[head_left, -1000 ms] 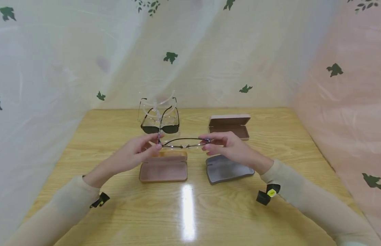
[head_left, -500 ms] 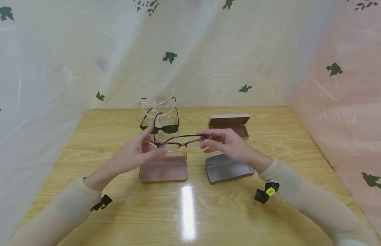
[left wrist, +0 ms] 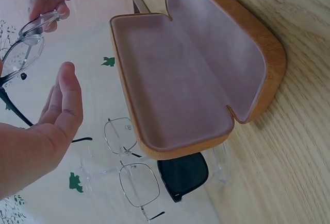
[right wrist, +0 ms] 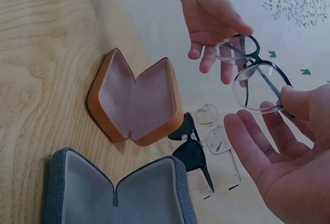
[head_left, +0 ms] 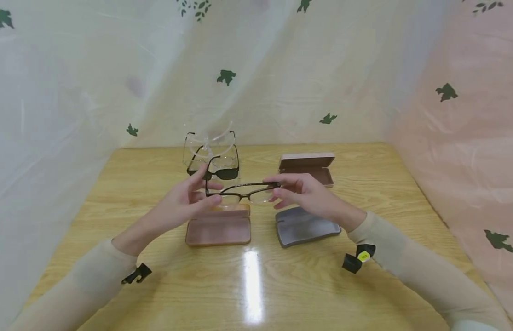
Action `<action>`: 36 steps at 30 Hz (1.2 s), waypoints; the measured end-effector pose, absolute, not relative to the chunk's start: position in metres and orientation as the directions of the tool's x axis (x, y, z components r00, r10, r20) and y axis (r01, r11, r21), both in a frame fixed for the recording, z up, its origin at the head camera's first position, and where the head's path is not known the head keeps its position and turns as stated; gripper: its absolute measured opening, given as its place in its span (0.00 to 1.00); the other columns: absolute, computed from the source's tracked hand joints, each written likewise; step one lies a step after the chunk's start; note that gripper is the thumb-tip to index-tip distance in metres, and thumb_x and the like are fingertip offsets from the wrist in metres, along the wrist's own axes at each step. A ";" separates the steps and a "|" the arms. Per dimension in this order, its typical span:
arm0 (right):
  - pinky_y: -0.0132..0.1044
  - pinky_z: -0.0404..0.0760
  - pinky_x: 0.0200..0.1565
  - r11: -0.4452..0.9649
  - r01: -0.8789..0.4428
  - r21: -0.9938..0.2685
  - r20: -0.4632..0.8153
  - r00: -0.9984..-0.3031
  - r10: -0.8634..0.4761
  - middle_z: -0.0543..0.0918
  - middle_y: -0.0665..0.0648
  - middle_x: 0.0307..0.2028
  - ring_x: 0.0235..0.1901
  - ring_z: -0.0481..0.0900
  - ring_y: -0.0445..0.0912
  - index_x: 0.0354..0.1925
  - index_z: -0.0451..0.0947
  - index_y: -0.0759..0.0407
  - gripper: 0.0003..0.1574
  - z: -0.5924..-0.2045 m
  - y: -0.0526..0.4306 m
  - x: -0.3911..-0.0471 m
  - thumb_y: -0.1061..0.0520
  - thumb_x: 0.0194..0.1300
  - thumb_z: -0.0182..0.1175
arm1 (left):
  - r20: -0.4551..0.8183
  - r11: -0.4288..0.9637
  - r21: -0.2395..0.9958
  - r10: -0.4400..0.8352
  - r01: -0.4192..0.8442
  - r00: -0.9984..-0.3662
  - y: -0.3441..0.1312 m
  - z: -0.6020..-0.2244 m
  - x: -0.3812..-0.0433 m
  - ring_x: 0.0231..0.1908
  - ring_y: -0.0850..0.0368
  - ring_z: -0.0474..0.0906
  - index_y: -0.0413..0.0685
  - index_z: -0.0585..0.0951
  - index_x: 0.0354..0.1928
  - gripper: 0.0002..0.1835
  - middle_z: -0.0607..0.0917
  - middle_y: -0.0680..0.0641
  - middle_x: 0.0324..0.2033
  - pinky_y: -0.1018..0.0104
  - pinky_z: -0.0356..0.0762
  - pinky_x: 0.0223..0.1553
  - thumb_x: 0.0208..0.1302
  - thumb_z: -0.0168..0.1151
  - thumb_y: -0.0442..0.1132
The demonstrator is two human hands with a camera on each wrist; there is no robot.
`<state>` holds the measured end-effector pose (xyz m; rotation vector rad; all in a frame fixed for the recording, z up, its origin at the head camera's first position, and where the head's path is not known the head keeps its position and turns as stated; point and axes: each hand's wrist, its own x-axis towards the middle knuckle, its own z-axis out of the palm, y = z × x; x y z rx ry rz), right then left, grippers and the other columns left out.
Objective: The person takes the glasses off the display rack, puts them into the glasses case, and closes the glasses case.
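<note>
A pair of eyeglasses [head_left: 244, 196], with a dark upper frame and clear lower rims, is held above the table. My left hand [head_left: 181, 200] pinches its left end, and my right hand [head_left: 312, 195] pinches its right end between thumb and fingers. The left temple stands out away from me; the other dark temple runs across behind the lenses. Below lie an open tan glasses case [head_left: 219, 233] with pink lining and an open grey case [head_left: 308, 230]. In the right wrist view the lens rims of the eyeglasses [right wrist: 251, 59] show plainly between both hands.
Behind the left hand stand dark sunglasses [head_left: 227, 174], thin metal-framed glasses [left wrist: 139, 183] and a clear pair [head_left: 208, 142]. Another open case [head_left: 307, 177], pale outside and brown inside, stands at the back right. A patterned curtain [head_left: 264, 101] borders the wooden table [head_left: 190, 289].
The eyeglasses have tilted, so their lenses face me more and the left temple appears shorter. My left hand's fingers have spread upward near that temple. The right hand has barely moved.
</note>
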<state>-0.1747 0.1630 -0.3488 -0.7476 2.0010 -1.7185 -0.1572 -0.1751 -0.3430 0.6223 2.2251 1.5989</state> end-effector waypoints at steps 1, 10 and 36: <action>0.54 0.86 0.49 0.102 -0.136 -0.985 0.042 -0.777 -0.628 0.84 0.65 0.50 0.48 0.85 0.57 0.67 0.73 0.63 0.24 -0.349 0.163 -0.175 0.61 0.76 0.58 | -0.011 0.273 0.949 0.530 0.158 -0.848 -0.175 -0.344 -0.157 0.48 0.41 0.85 0.57 0.36 0.81 0.53 0.78 0.43 0.63 0.60 0.85 0.46 0.72 0.65 0.46; 0.52 0.87 0.48 0.109 -0.140 -0.984 0.038 -0.767 -0.640 0.81 0.68 0.52 0.48 0.85 0.56 0.68 0.72 0.63 0.25 -0.350 0.163 -0.174 0.61 0.76 0.57 | 0.055 0.204 0.948 0.653 0.246 -0.755 -0.170 -0.346 -0.158 0.56 0.41 0.81 0.45 0.63 0.76 0.29 0.76 0.40 0.62 0.57 0.82 0.56 0.78 0.55 0.41; 0.53 0.87 0.47 0.108 -0.052 -0.993 -0.026 -0.787 -0.616 0.82 0.63 0.54 0.49 0.83 0.64 0.67 0.73 0.63 0.25 -0.350 0.158 -0.172 0.57 0.76 0.58 | -0.043 0.166 0.982 0.664 0.091 -0.746 -0.183 -0.347 -0.157 0.52 0.42 0.83 0.46 0.73 0.69 0.21 0.79 0.37 0.58 0.48 0.83 0.54 0.80 0.52 0.42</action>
